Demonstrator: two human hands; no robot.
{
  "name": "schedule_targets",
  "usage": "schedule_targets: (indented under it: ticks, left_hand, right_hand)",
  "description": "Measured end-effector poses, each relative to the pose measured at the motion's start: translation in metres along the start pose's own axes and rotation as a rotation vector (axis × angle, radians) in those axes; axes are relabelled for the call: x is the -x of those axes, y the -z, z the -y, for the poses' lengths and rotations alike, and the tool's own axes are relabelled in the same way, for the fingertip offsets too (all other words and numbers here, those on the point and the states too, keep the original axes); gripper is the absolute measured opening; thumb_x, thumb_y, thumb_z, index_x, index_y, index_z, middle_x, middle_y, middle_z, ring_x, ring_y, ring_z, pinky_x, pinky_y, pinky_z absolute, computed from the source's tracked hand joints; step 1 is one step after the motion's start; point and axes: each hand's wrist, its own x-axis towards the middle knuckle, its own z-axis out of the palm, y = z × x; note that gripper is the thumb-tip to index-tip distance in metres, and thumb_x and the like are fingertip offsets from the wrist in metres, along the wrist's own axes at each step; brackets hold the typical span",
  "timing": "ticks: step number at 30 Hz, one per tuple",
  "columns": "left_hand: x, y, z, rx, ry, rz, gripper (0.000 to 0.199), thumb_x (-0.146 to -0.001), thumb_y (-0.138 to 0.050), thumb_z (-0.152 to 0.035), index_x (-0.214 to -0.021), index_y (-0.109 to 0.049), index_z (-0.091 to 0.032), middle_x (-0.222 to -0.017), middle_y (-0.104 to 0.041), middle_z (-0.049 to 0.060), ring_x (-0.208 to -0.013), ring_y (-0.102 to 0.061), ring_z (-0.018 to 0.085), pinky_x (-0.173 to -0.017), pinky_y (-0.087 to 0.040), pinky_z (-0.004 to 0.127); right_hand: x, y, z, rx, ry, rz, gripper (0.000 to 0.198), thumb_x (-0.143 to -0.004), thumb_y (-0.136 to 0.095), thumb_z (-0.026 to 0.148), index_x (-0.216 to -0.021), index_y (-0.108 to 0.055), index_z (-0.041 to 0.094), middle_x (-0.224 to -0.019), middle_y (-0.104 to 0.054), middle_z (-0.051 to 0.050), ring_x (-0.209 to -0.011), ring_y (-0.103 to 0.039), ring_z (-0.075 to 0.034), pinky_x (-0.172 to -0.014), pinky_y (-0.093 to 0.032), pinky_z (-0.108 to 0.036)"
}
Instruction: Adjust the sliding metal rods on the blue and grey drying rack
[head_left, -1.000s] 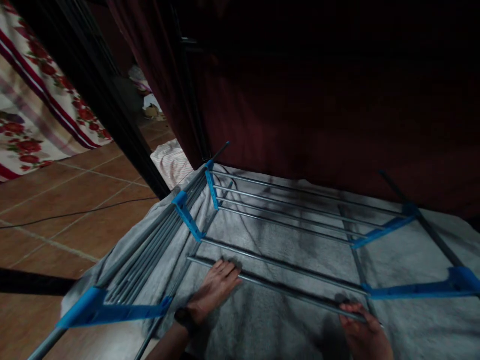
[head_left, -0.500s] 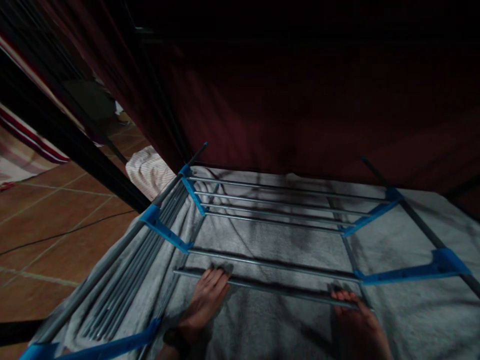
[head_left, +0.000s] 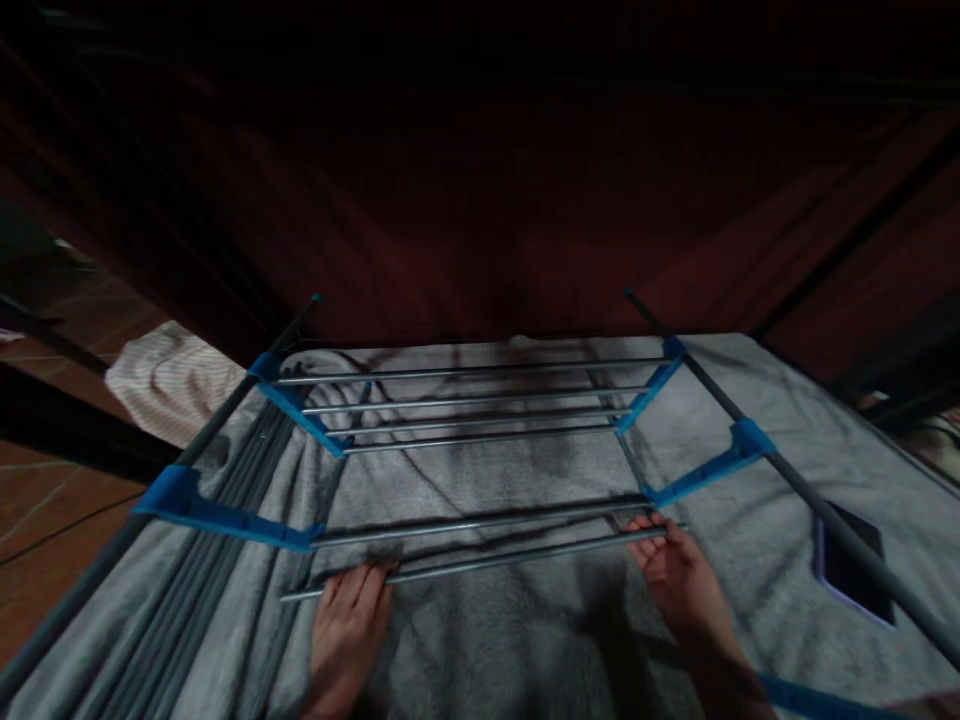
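Note:
My left hand (head_left: 351, 620) is closed over a loose grey metal rod (head_left: 510, 556) near its left end. Close to the opposite end, my right hand (head_left: 675, 575) has its thumb and fingers around the same rod. The rod lies crosswise, just on my side of a fixed crossbar (head_left: 465, 524) of a rack frame. Blue plastic brackets (head_left: 225, 515) join that frame's side poles to its crossbars. A right-hand bracket (head_left: 709, 470) sits beyond my right hand. At the far end, several parallel rods (head_left: 480, 400) span between two more brackets.
Several loose rods (head_left: 202, 560) lie in a bundle along the left side on a grey blanket (head_left: 495, 640). A phone (head_left: 855, 560) rests on the blanket at right, partly behind a side pole. Dark red curtains (head_left: 480, 240) hang behind, and a striped cloth (head_left: 180, 380) lies at left.
The view has turned to the right, bringing the phone into sight. Both hands still hold the rod, which now slants up toward the right in view.

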Motion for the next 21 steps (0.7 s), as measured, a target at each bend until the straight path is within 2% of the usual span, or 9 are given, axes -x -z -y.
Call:
schedule_targets:
  ticks: [4, 9, 15, 19, 21]
  left_hand:
    - [-0.004, 0.004, 0.012, 0.006, -0.022, 0.006, 0.017, -0.099, -0.053, -0.022, -0.11, -0.065, -0.021, -0.089, -0.075, 0.002, -0.078, -0.069, 0.02, -0.079, -0.048, 0.035]
    - [-0.012, 0.01, 0.023, -0.052, -0.033, 0.023, 0.017, -0.099, -0.054, -0.021, -0.112, -0.065, -0.022, -0.082, -0.073, 0.0, -0.071, -0.066, 0.02, -0.073, -0.045, 0.034]
    - [-0.013, 0.008, 0.029, 0.032, -0.152, 0.008, 0.01, -0.099, -0.057, -0.022, -0.102, -0.065, -0.021, -0.085, -0.072, 0.003, -0.076, -0.066, 0.021, -0.078, -0.048, 0.034]
    - [-0.003, 0.004, 0.033, -0.021, -0.314, 0.081, 0.023, -0.093, -0.054, -0.008, -0.095, -0.068, -0.026, -0.092, -0.075, 0.002, -0.085, -0.067, 0.023, -0.08, -0.047, 0.038]
    - [0.005, 0.001, 0.037, -0.06, -0.323, 0.11, 0.025, -0.091, -0.054, -0.008, -0.095, -0.069, -0.027, -0.098, -0.076, 0.003, -0.093, -0.068, 0.025, -0.082, -0.047, 0.041]
  right_hand:
    - [0.001, -0.03, 0.013, -0.084, -0.037, -0.038, 0.03, -0.07, -0.089, 0.04, -0.092, -0.074, 0.026, -0.097, -0.078, -0.001, -0.094, -0.074, -0.018, -0.086, -0.063, -0.033]
    - [-0.004, -0.063, 0.011, -0.128, -0.035, -0.023, 0.022, -0.074, -0.09, 0.034, -0.084, -0.072, 0.025, -0.089, -0.077, 0.001, -0.088, -0.072, -0.014, -0.088, -0.061, -0.029]
    - [-0.017, -0.064, 0.002, -0.134, -0.042, -0.065, 0.03, -0.069, -0.094, 0.037, -0.078, -0.069, 0.024, -0.079, -0.075, 0.002, -0.078, -0.071, -0.014, -0.075, -0.062, -0.028]
    - [-0.023, -0.057, -0.004, -0.124, -0.022, -0.098, 0.035, -0.064, -0.096, 0.04, -0.079, -0.069, 0.024, -0.078, -0.075, 0.003, -0.074, -0.07, -0.013, -0.067, -0.06, -0.025]
    - [-0.026, -0.055, -0.005, -0.121, -0.017, -0.106, 0.037, -0.06, -0.098, 0.039, -0.077, -0.069, 0.023, -0.08, -0.076, 0.002, -0.076, -0.071, -0.013, -0.068, -0.06, -0.024]
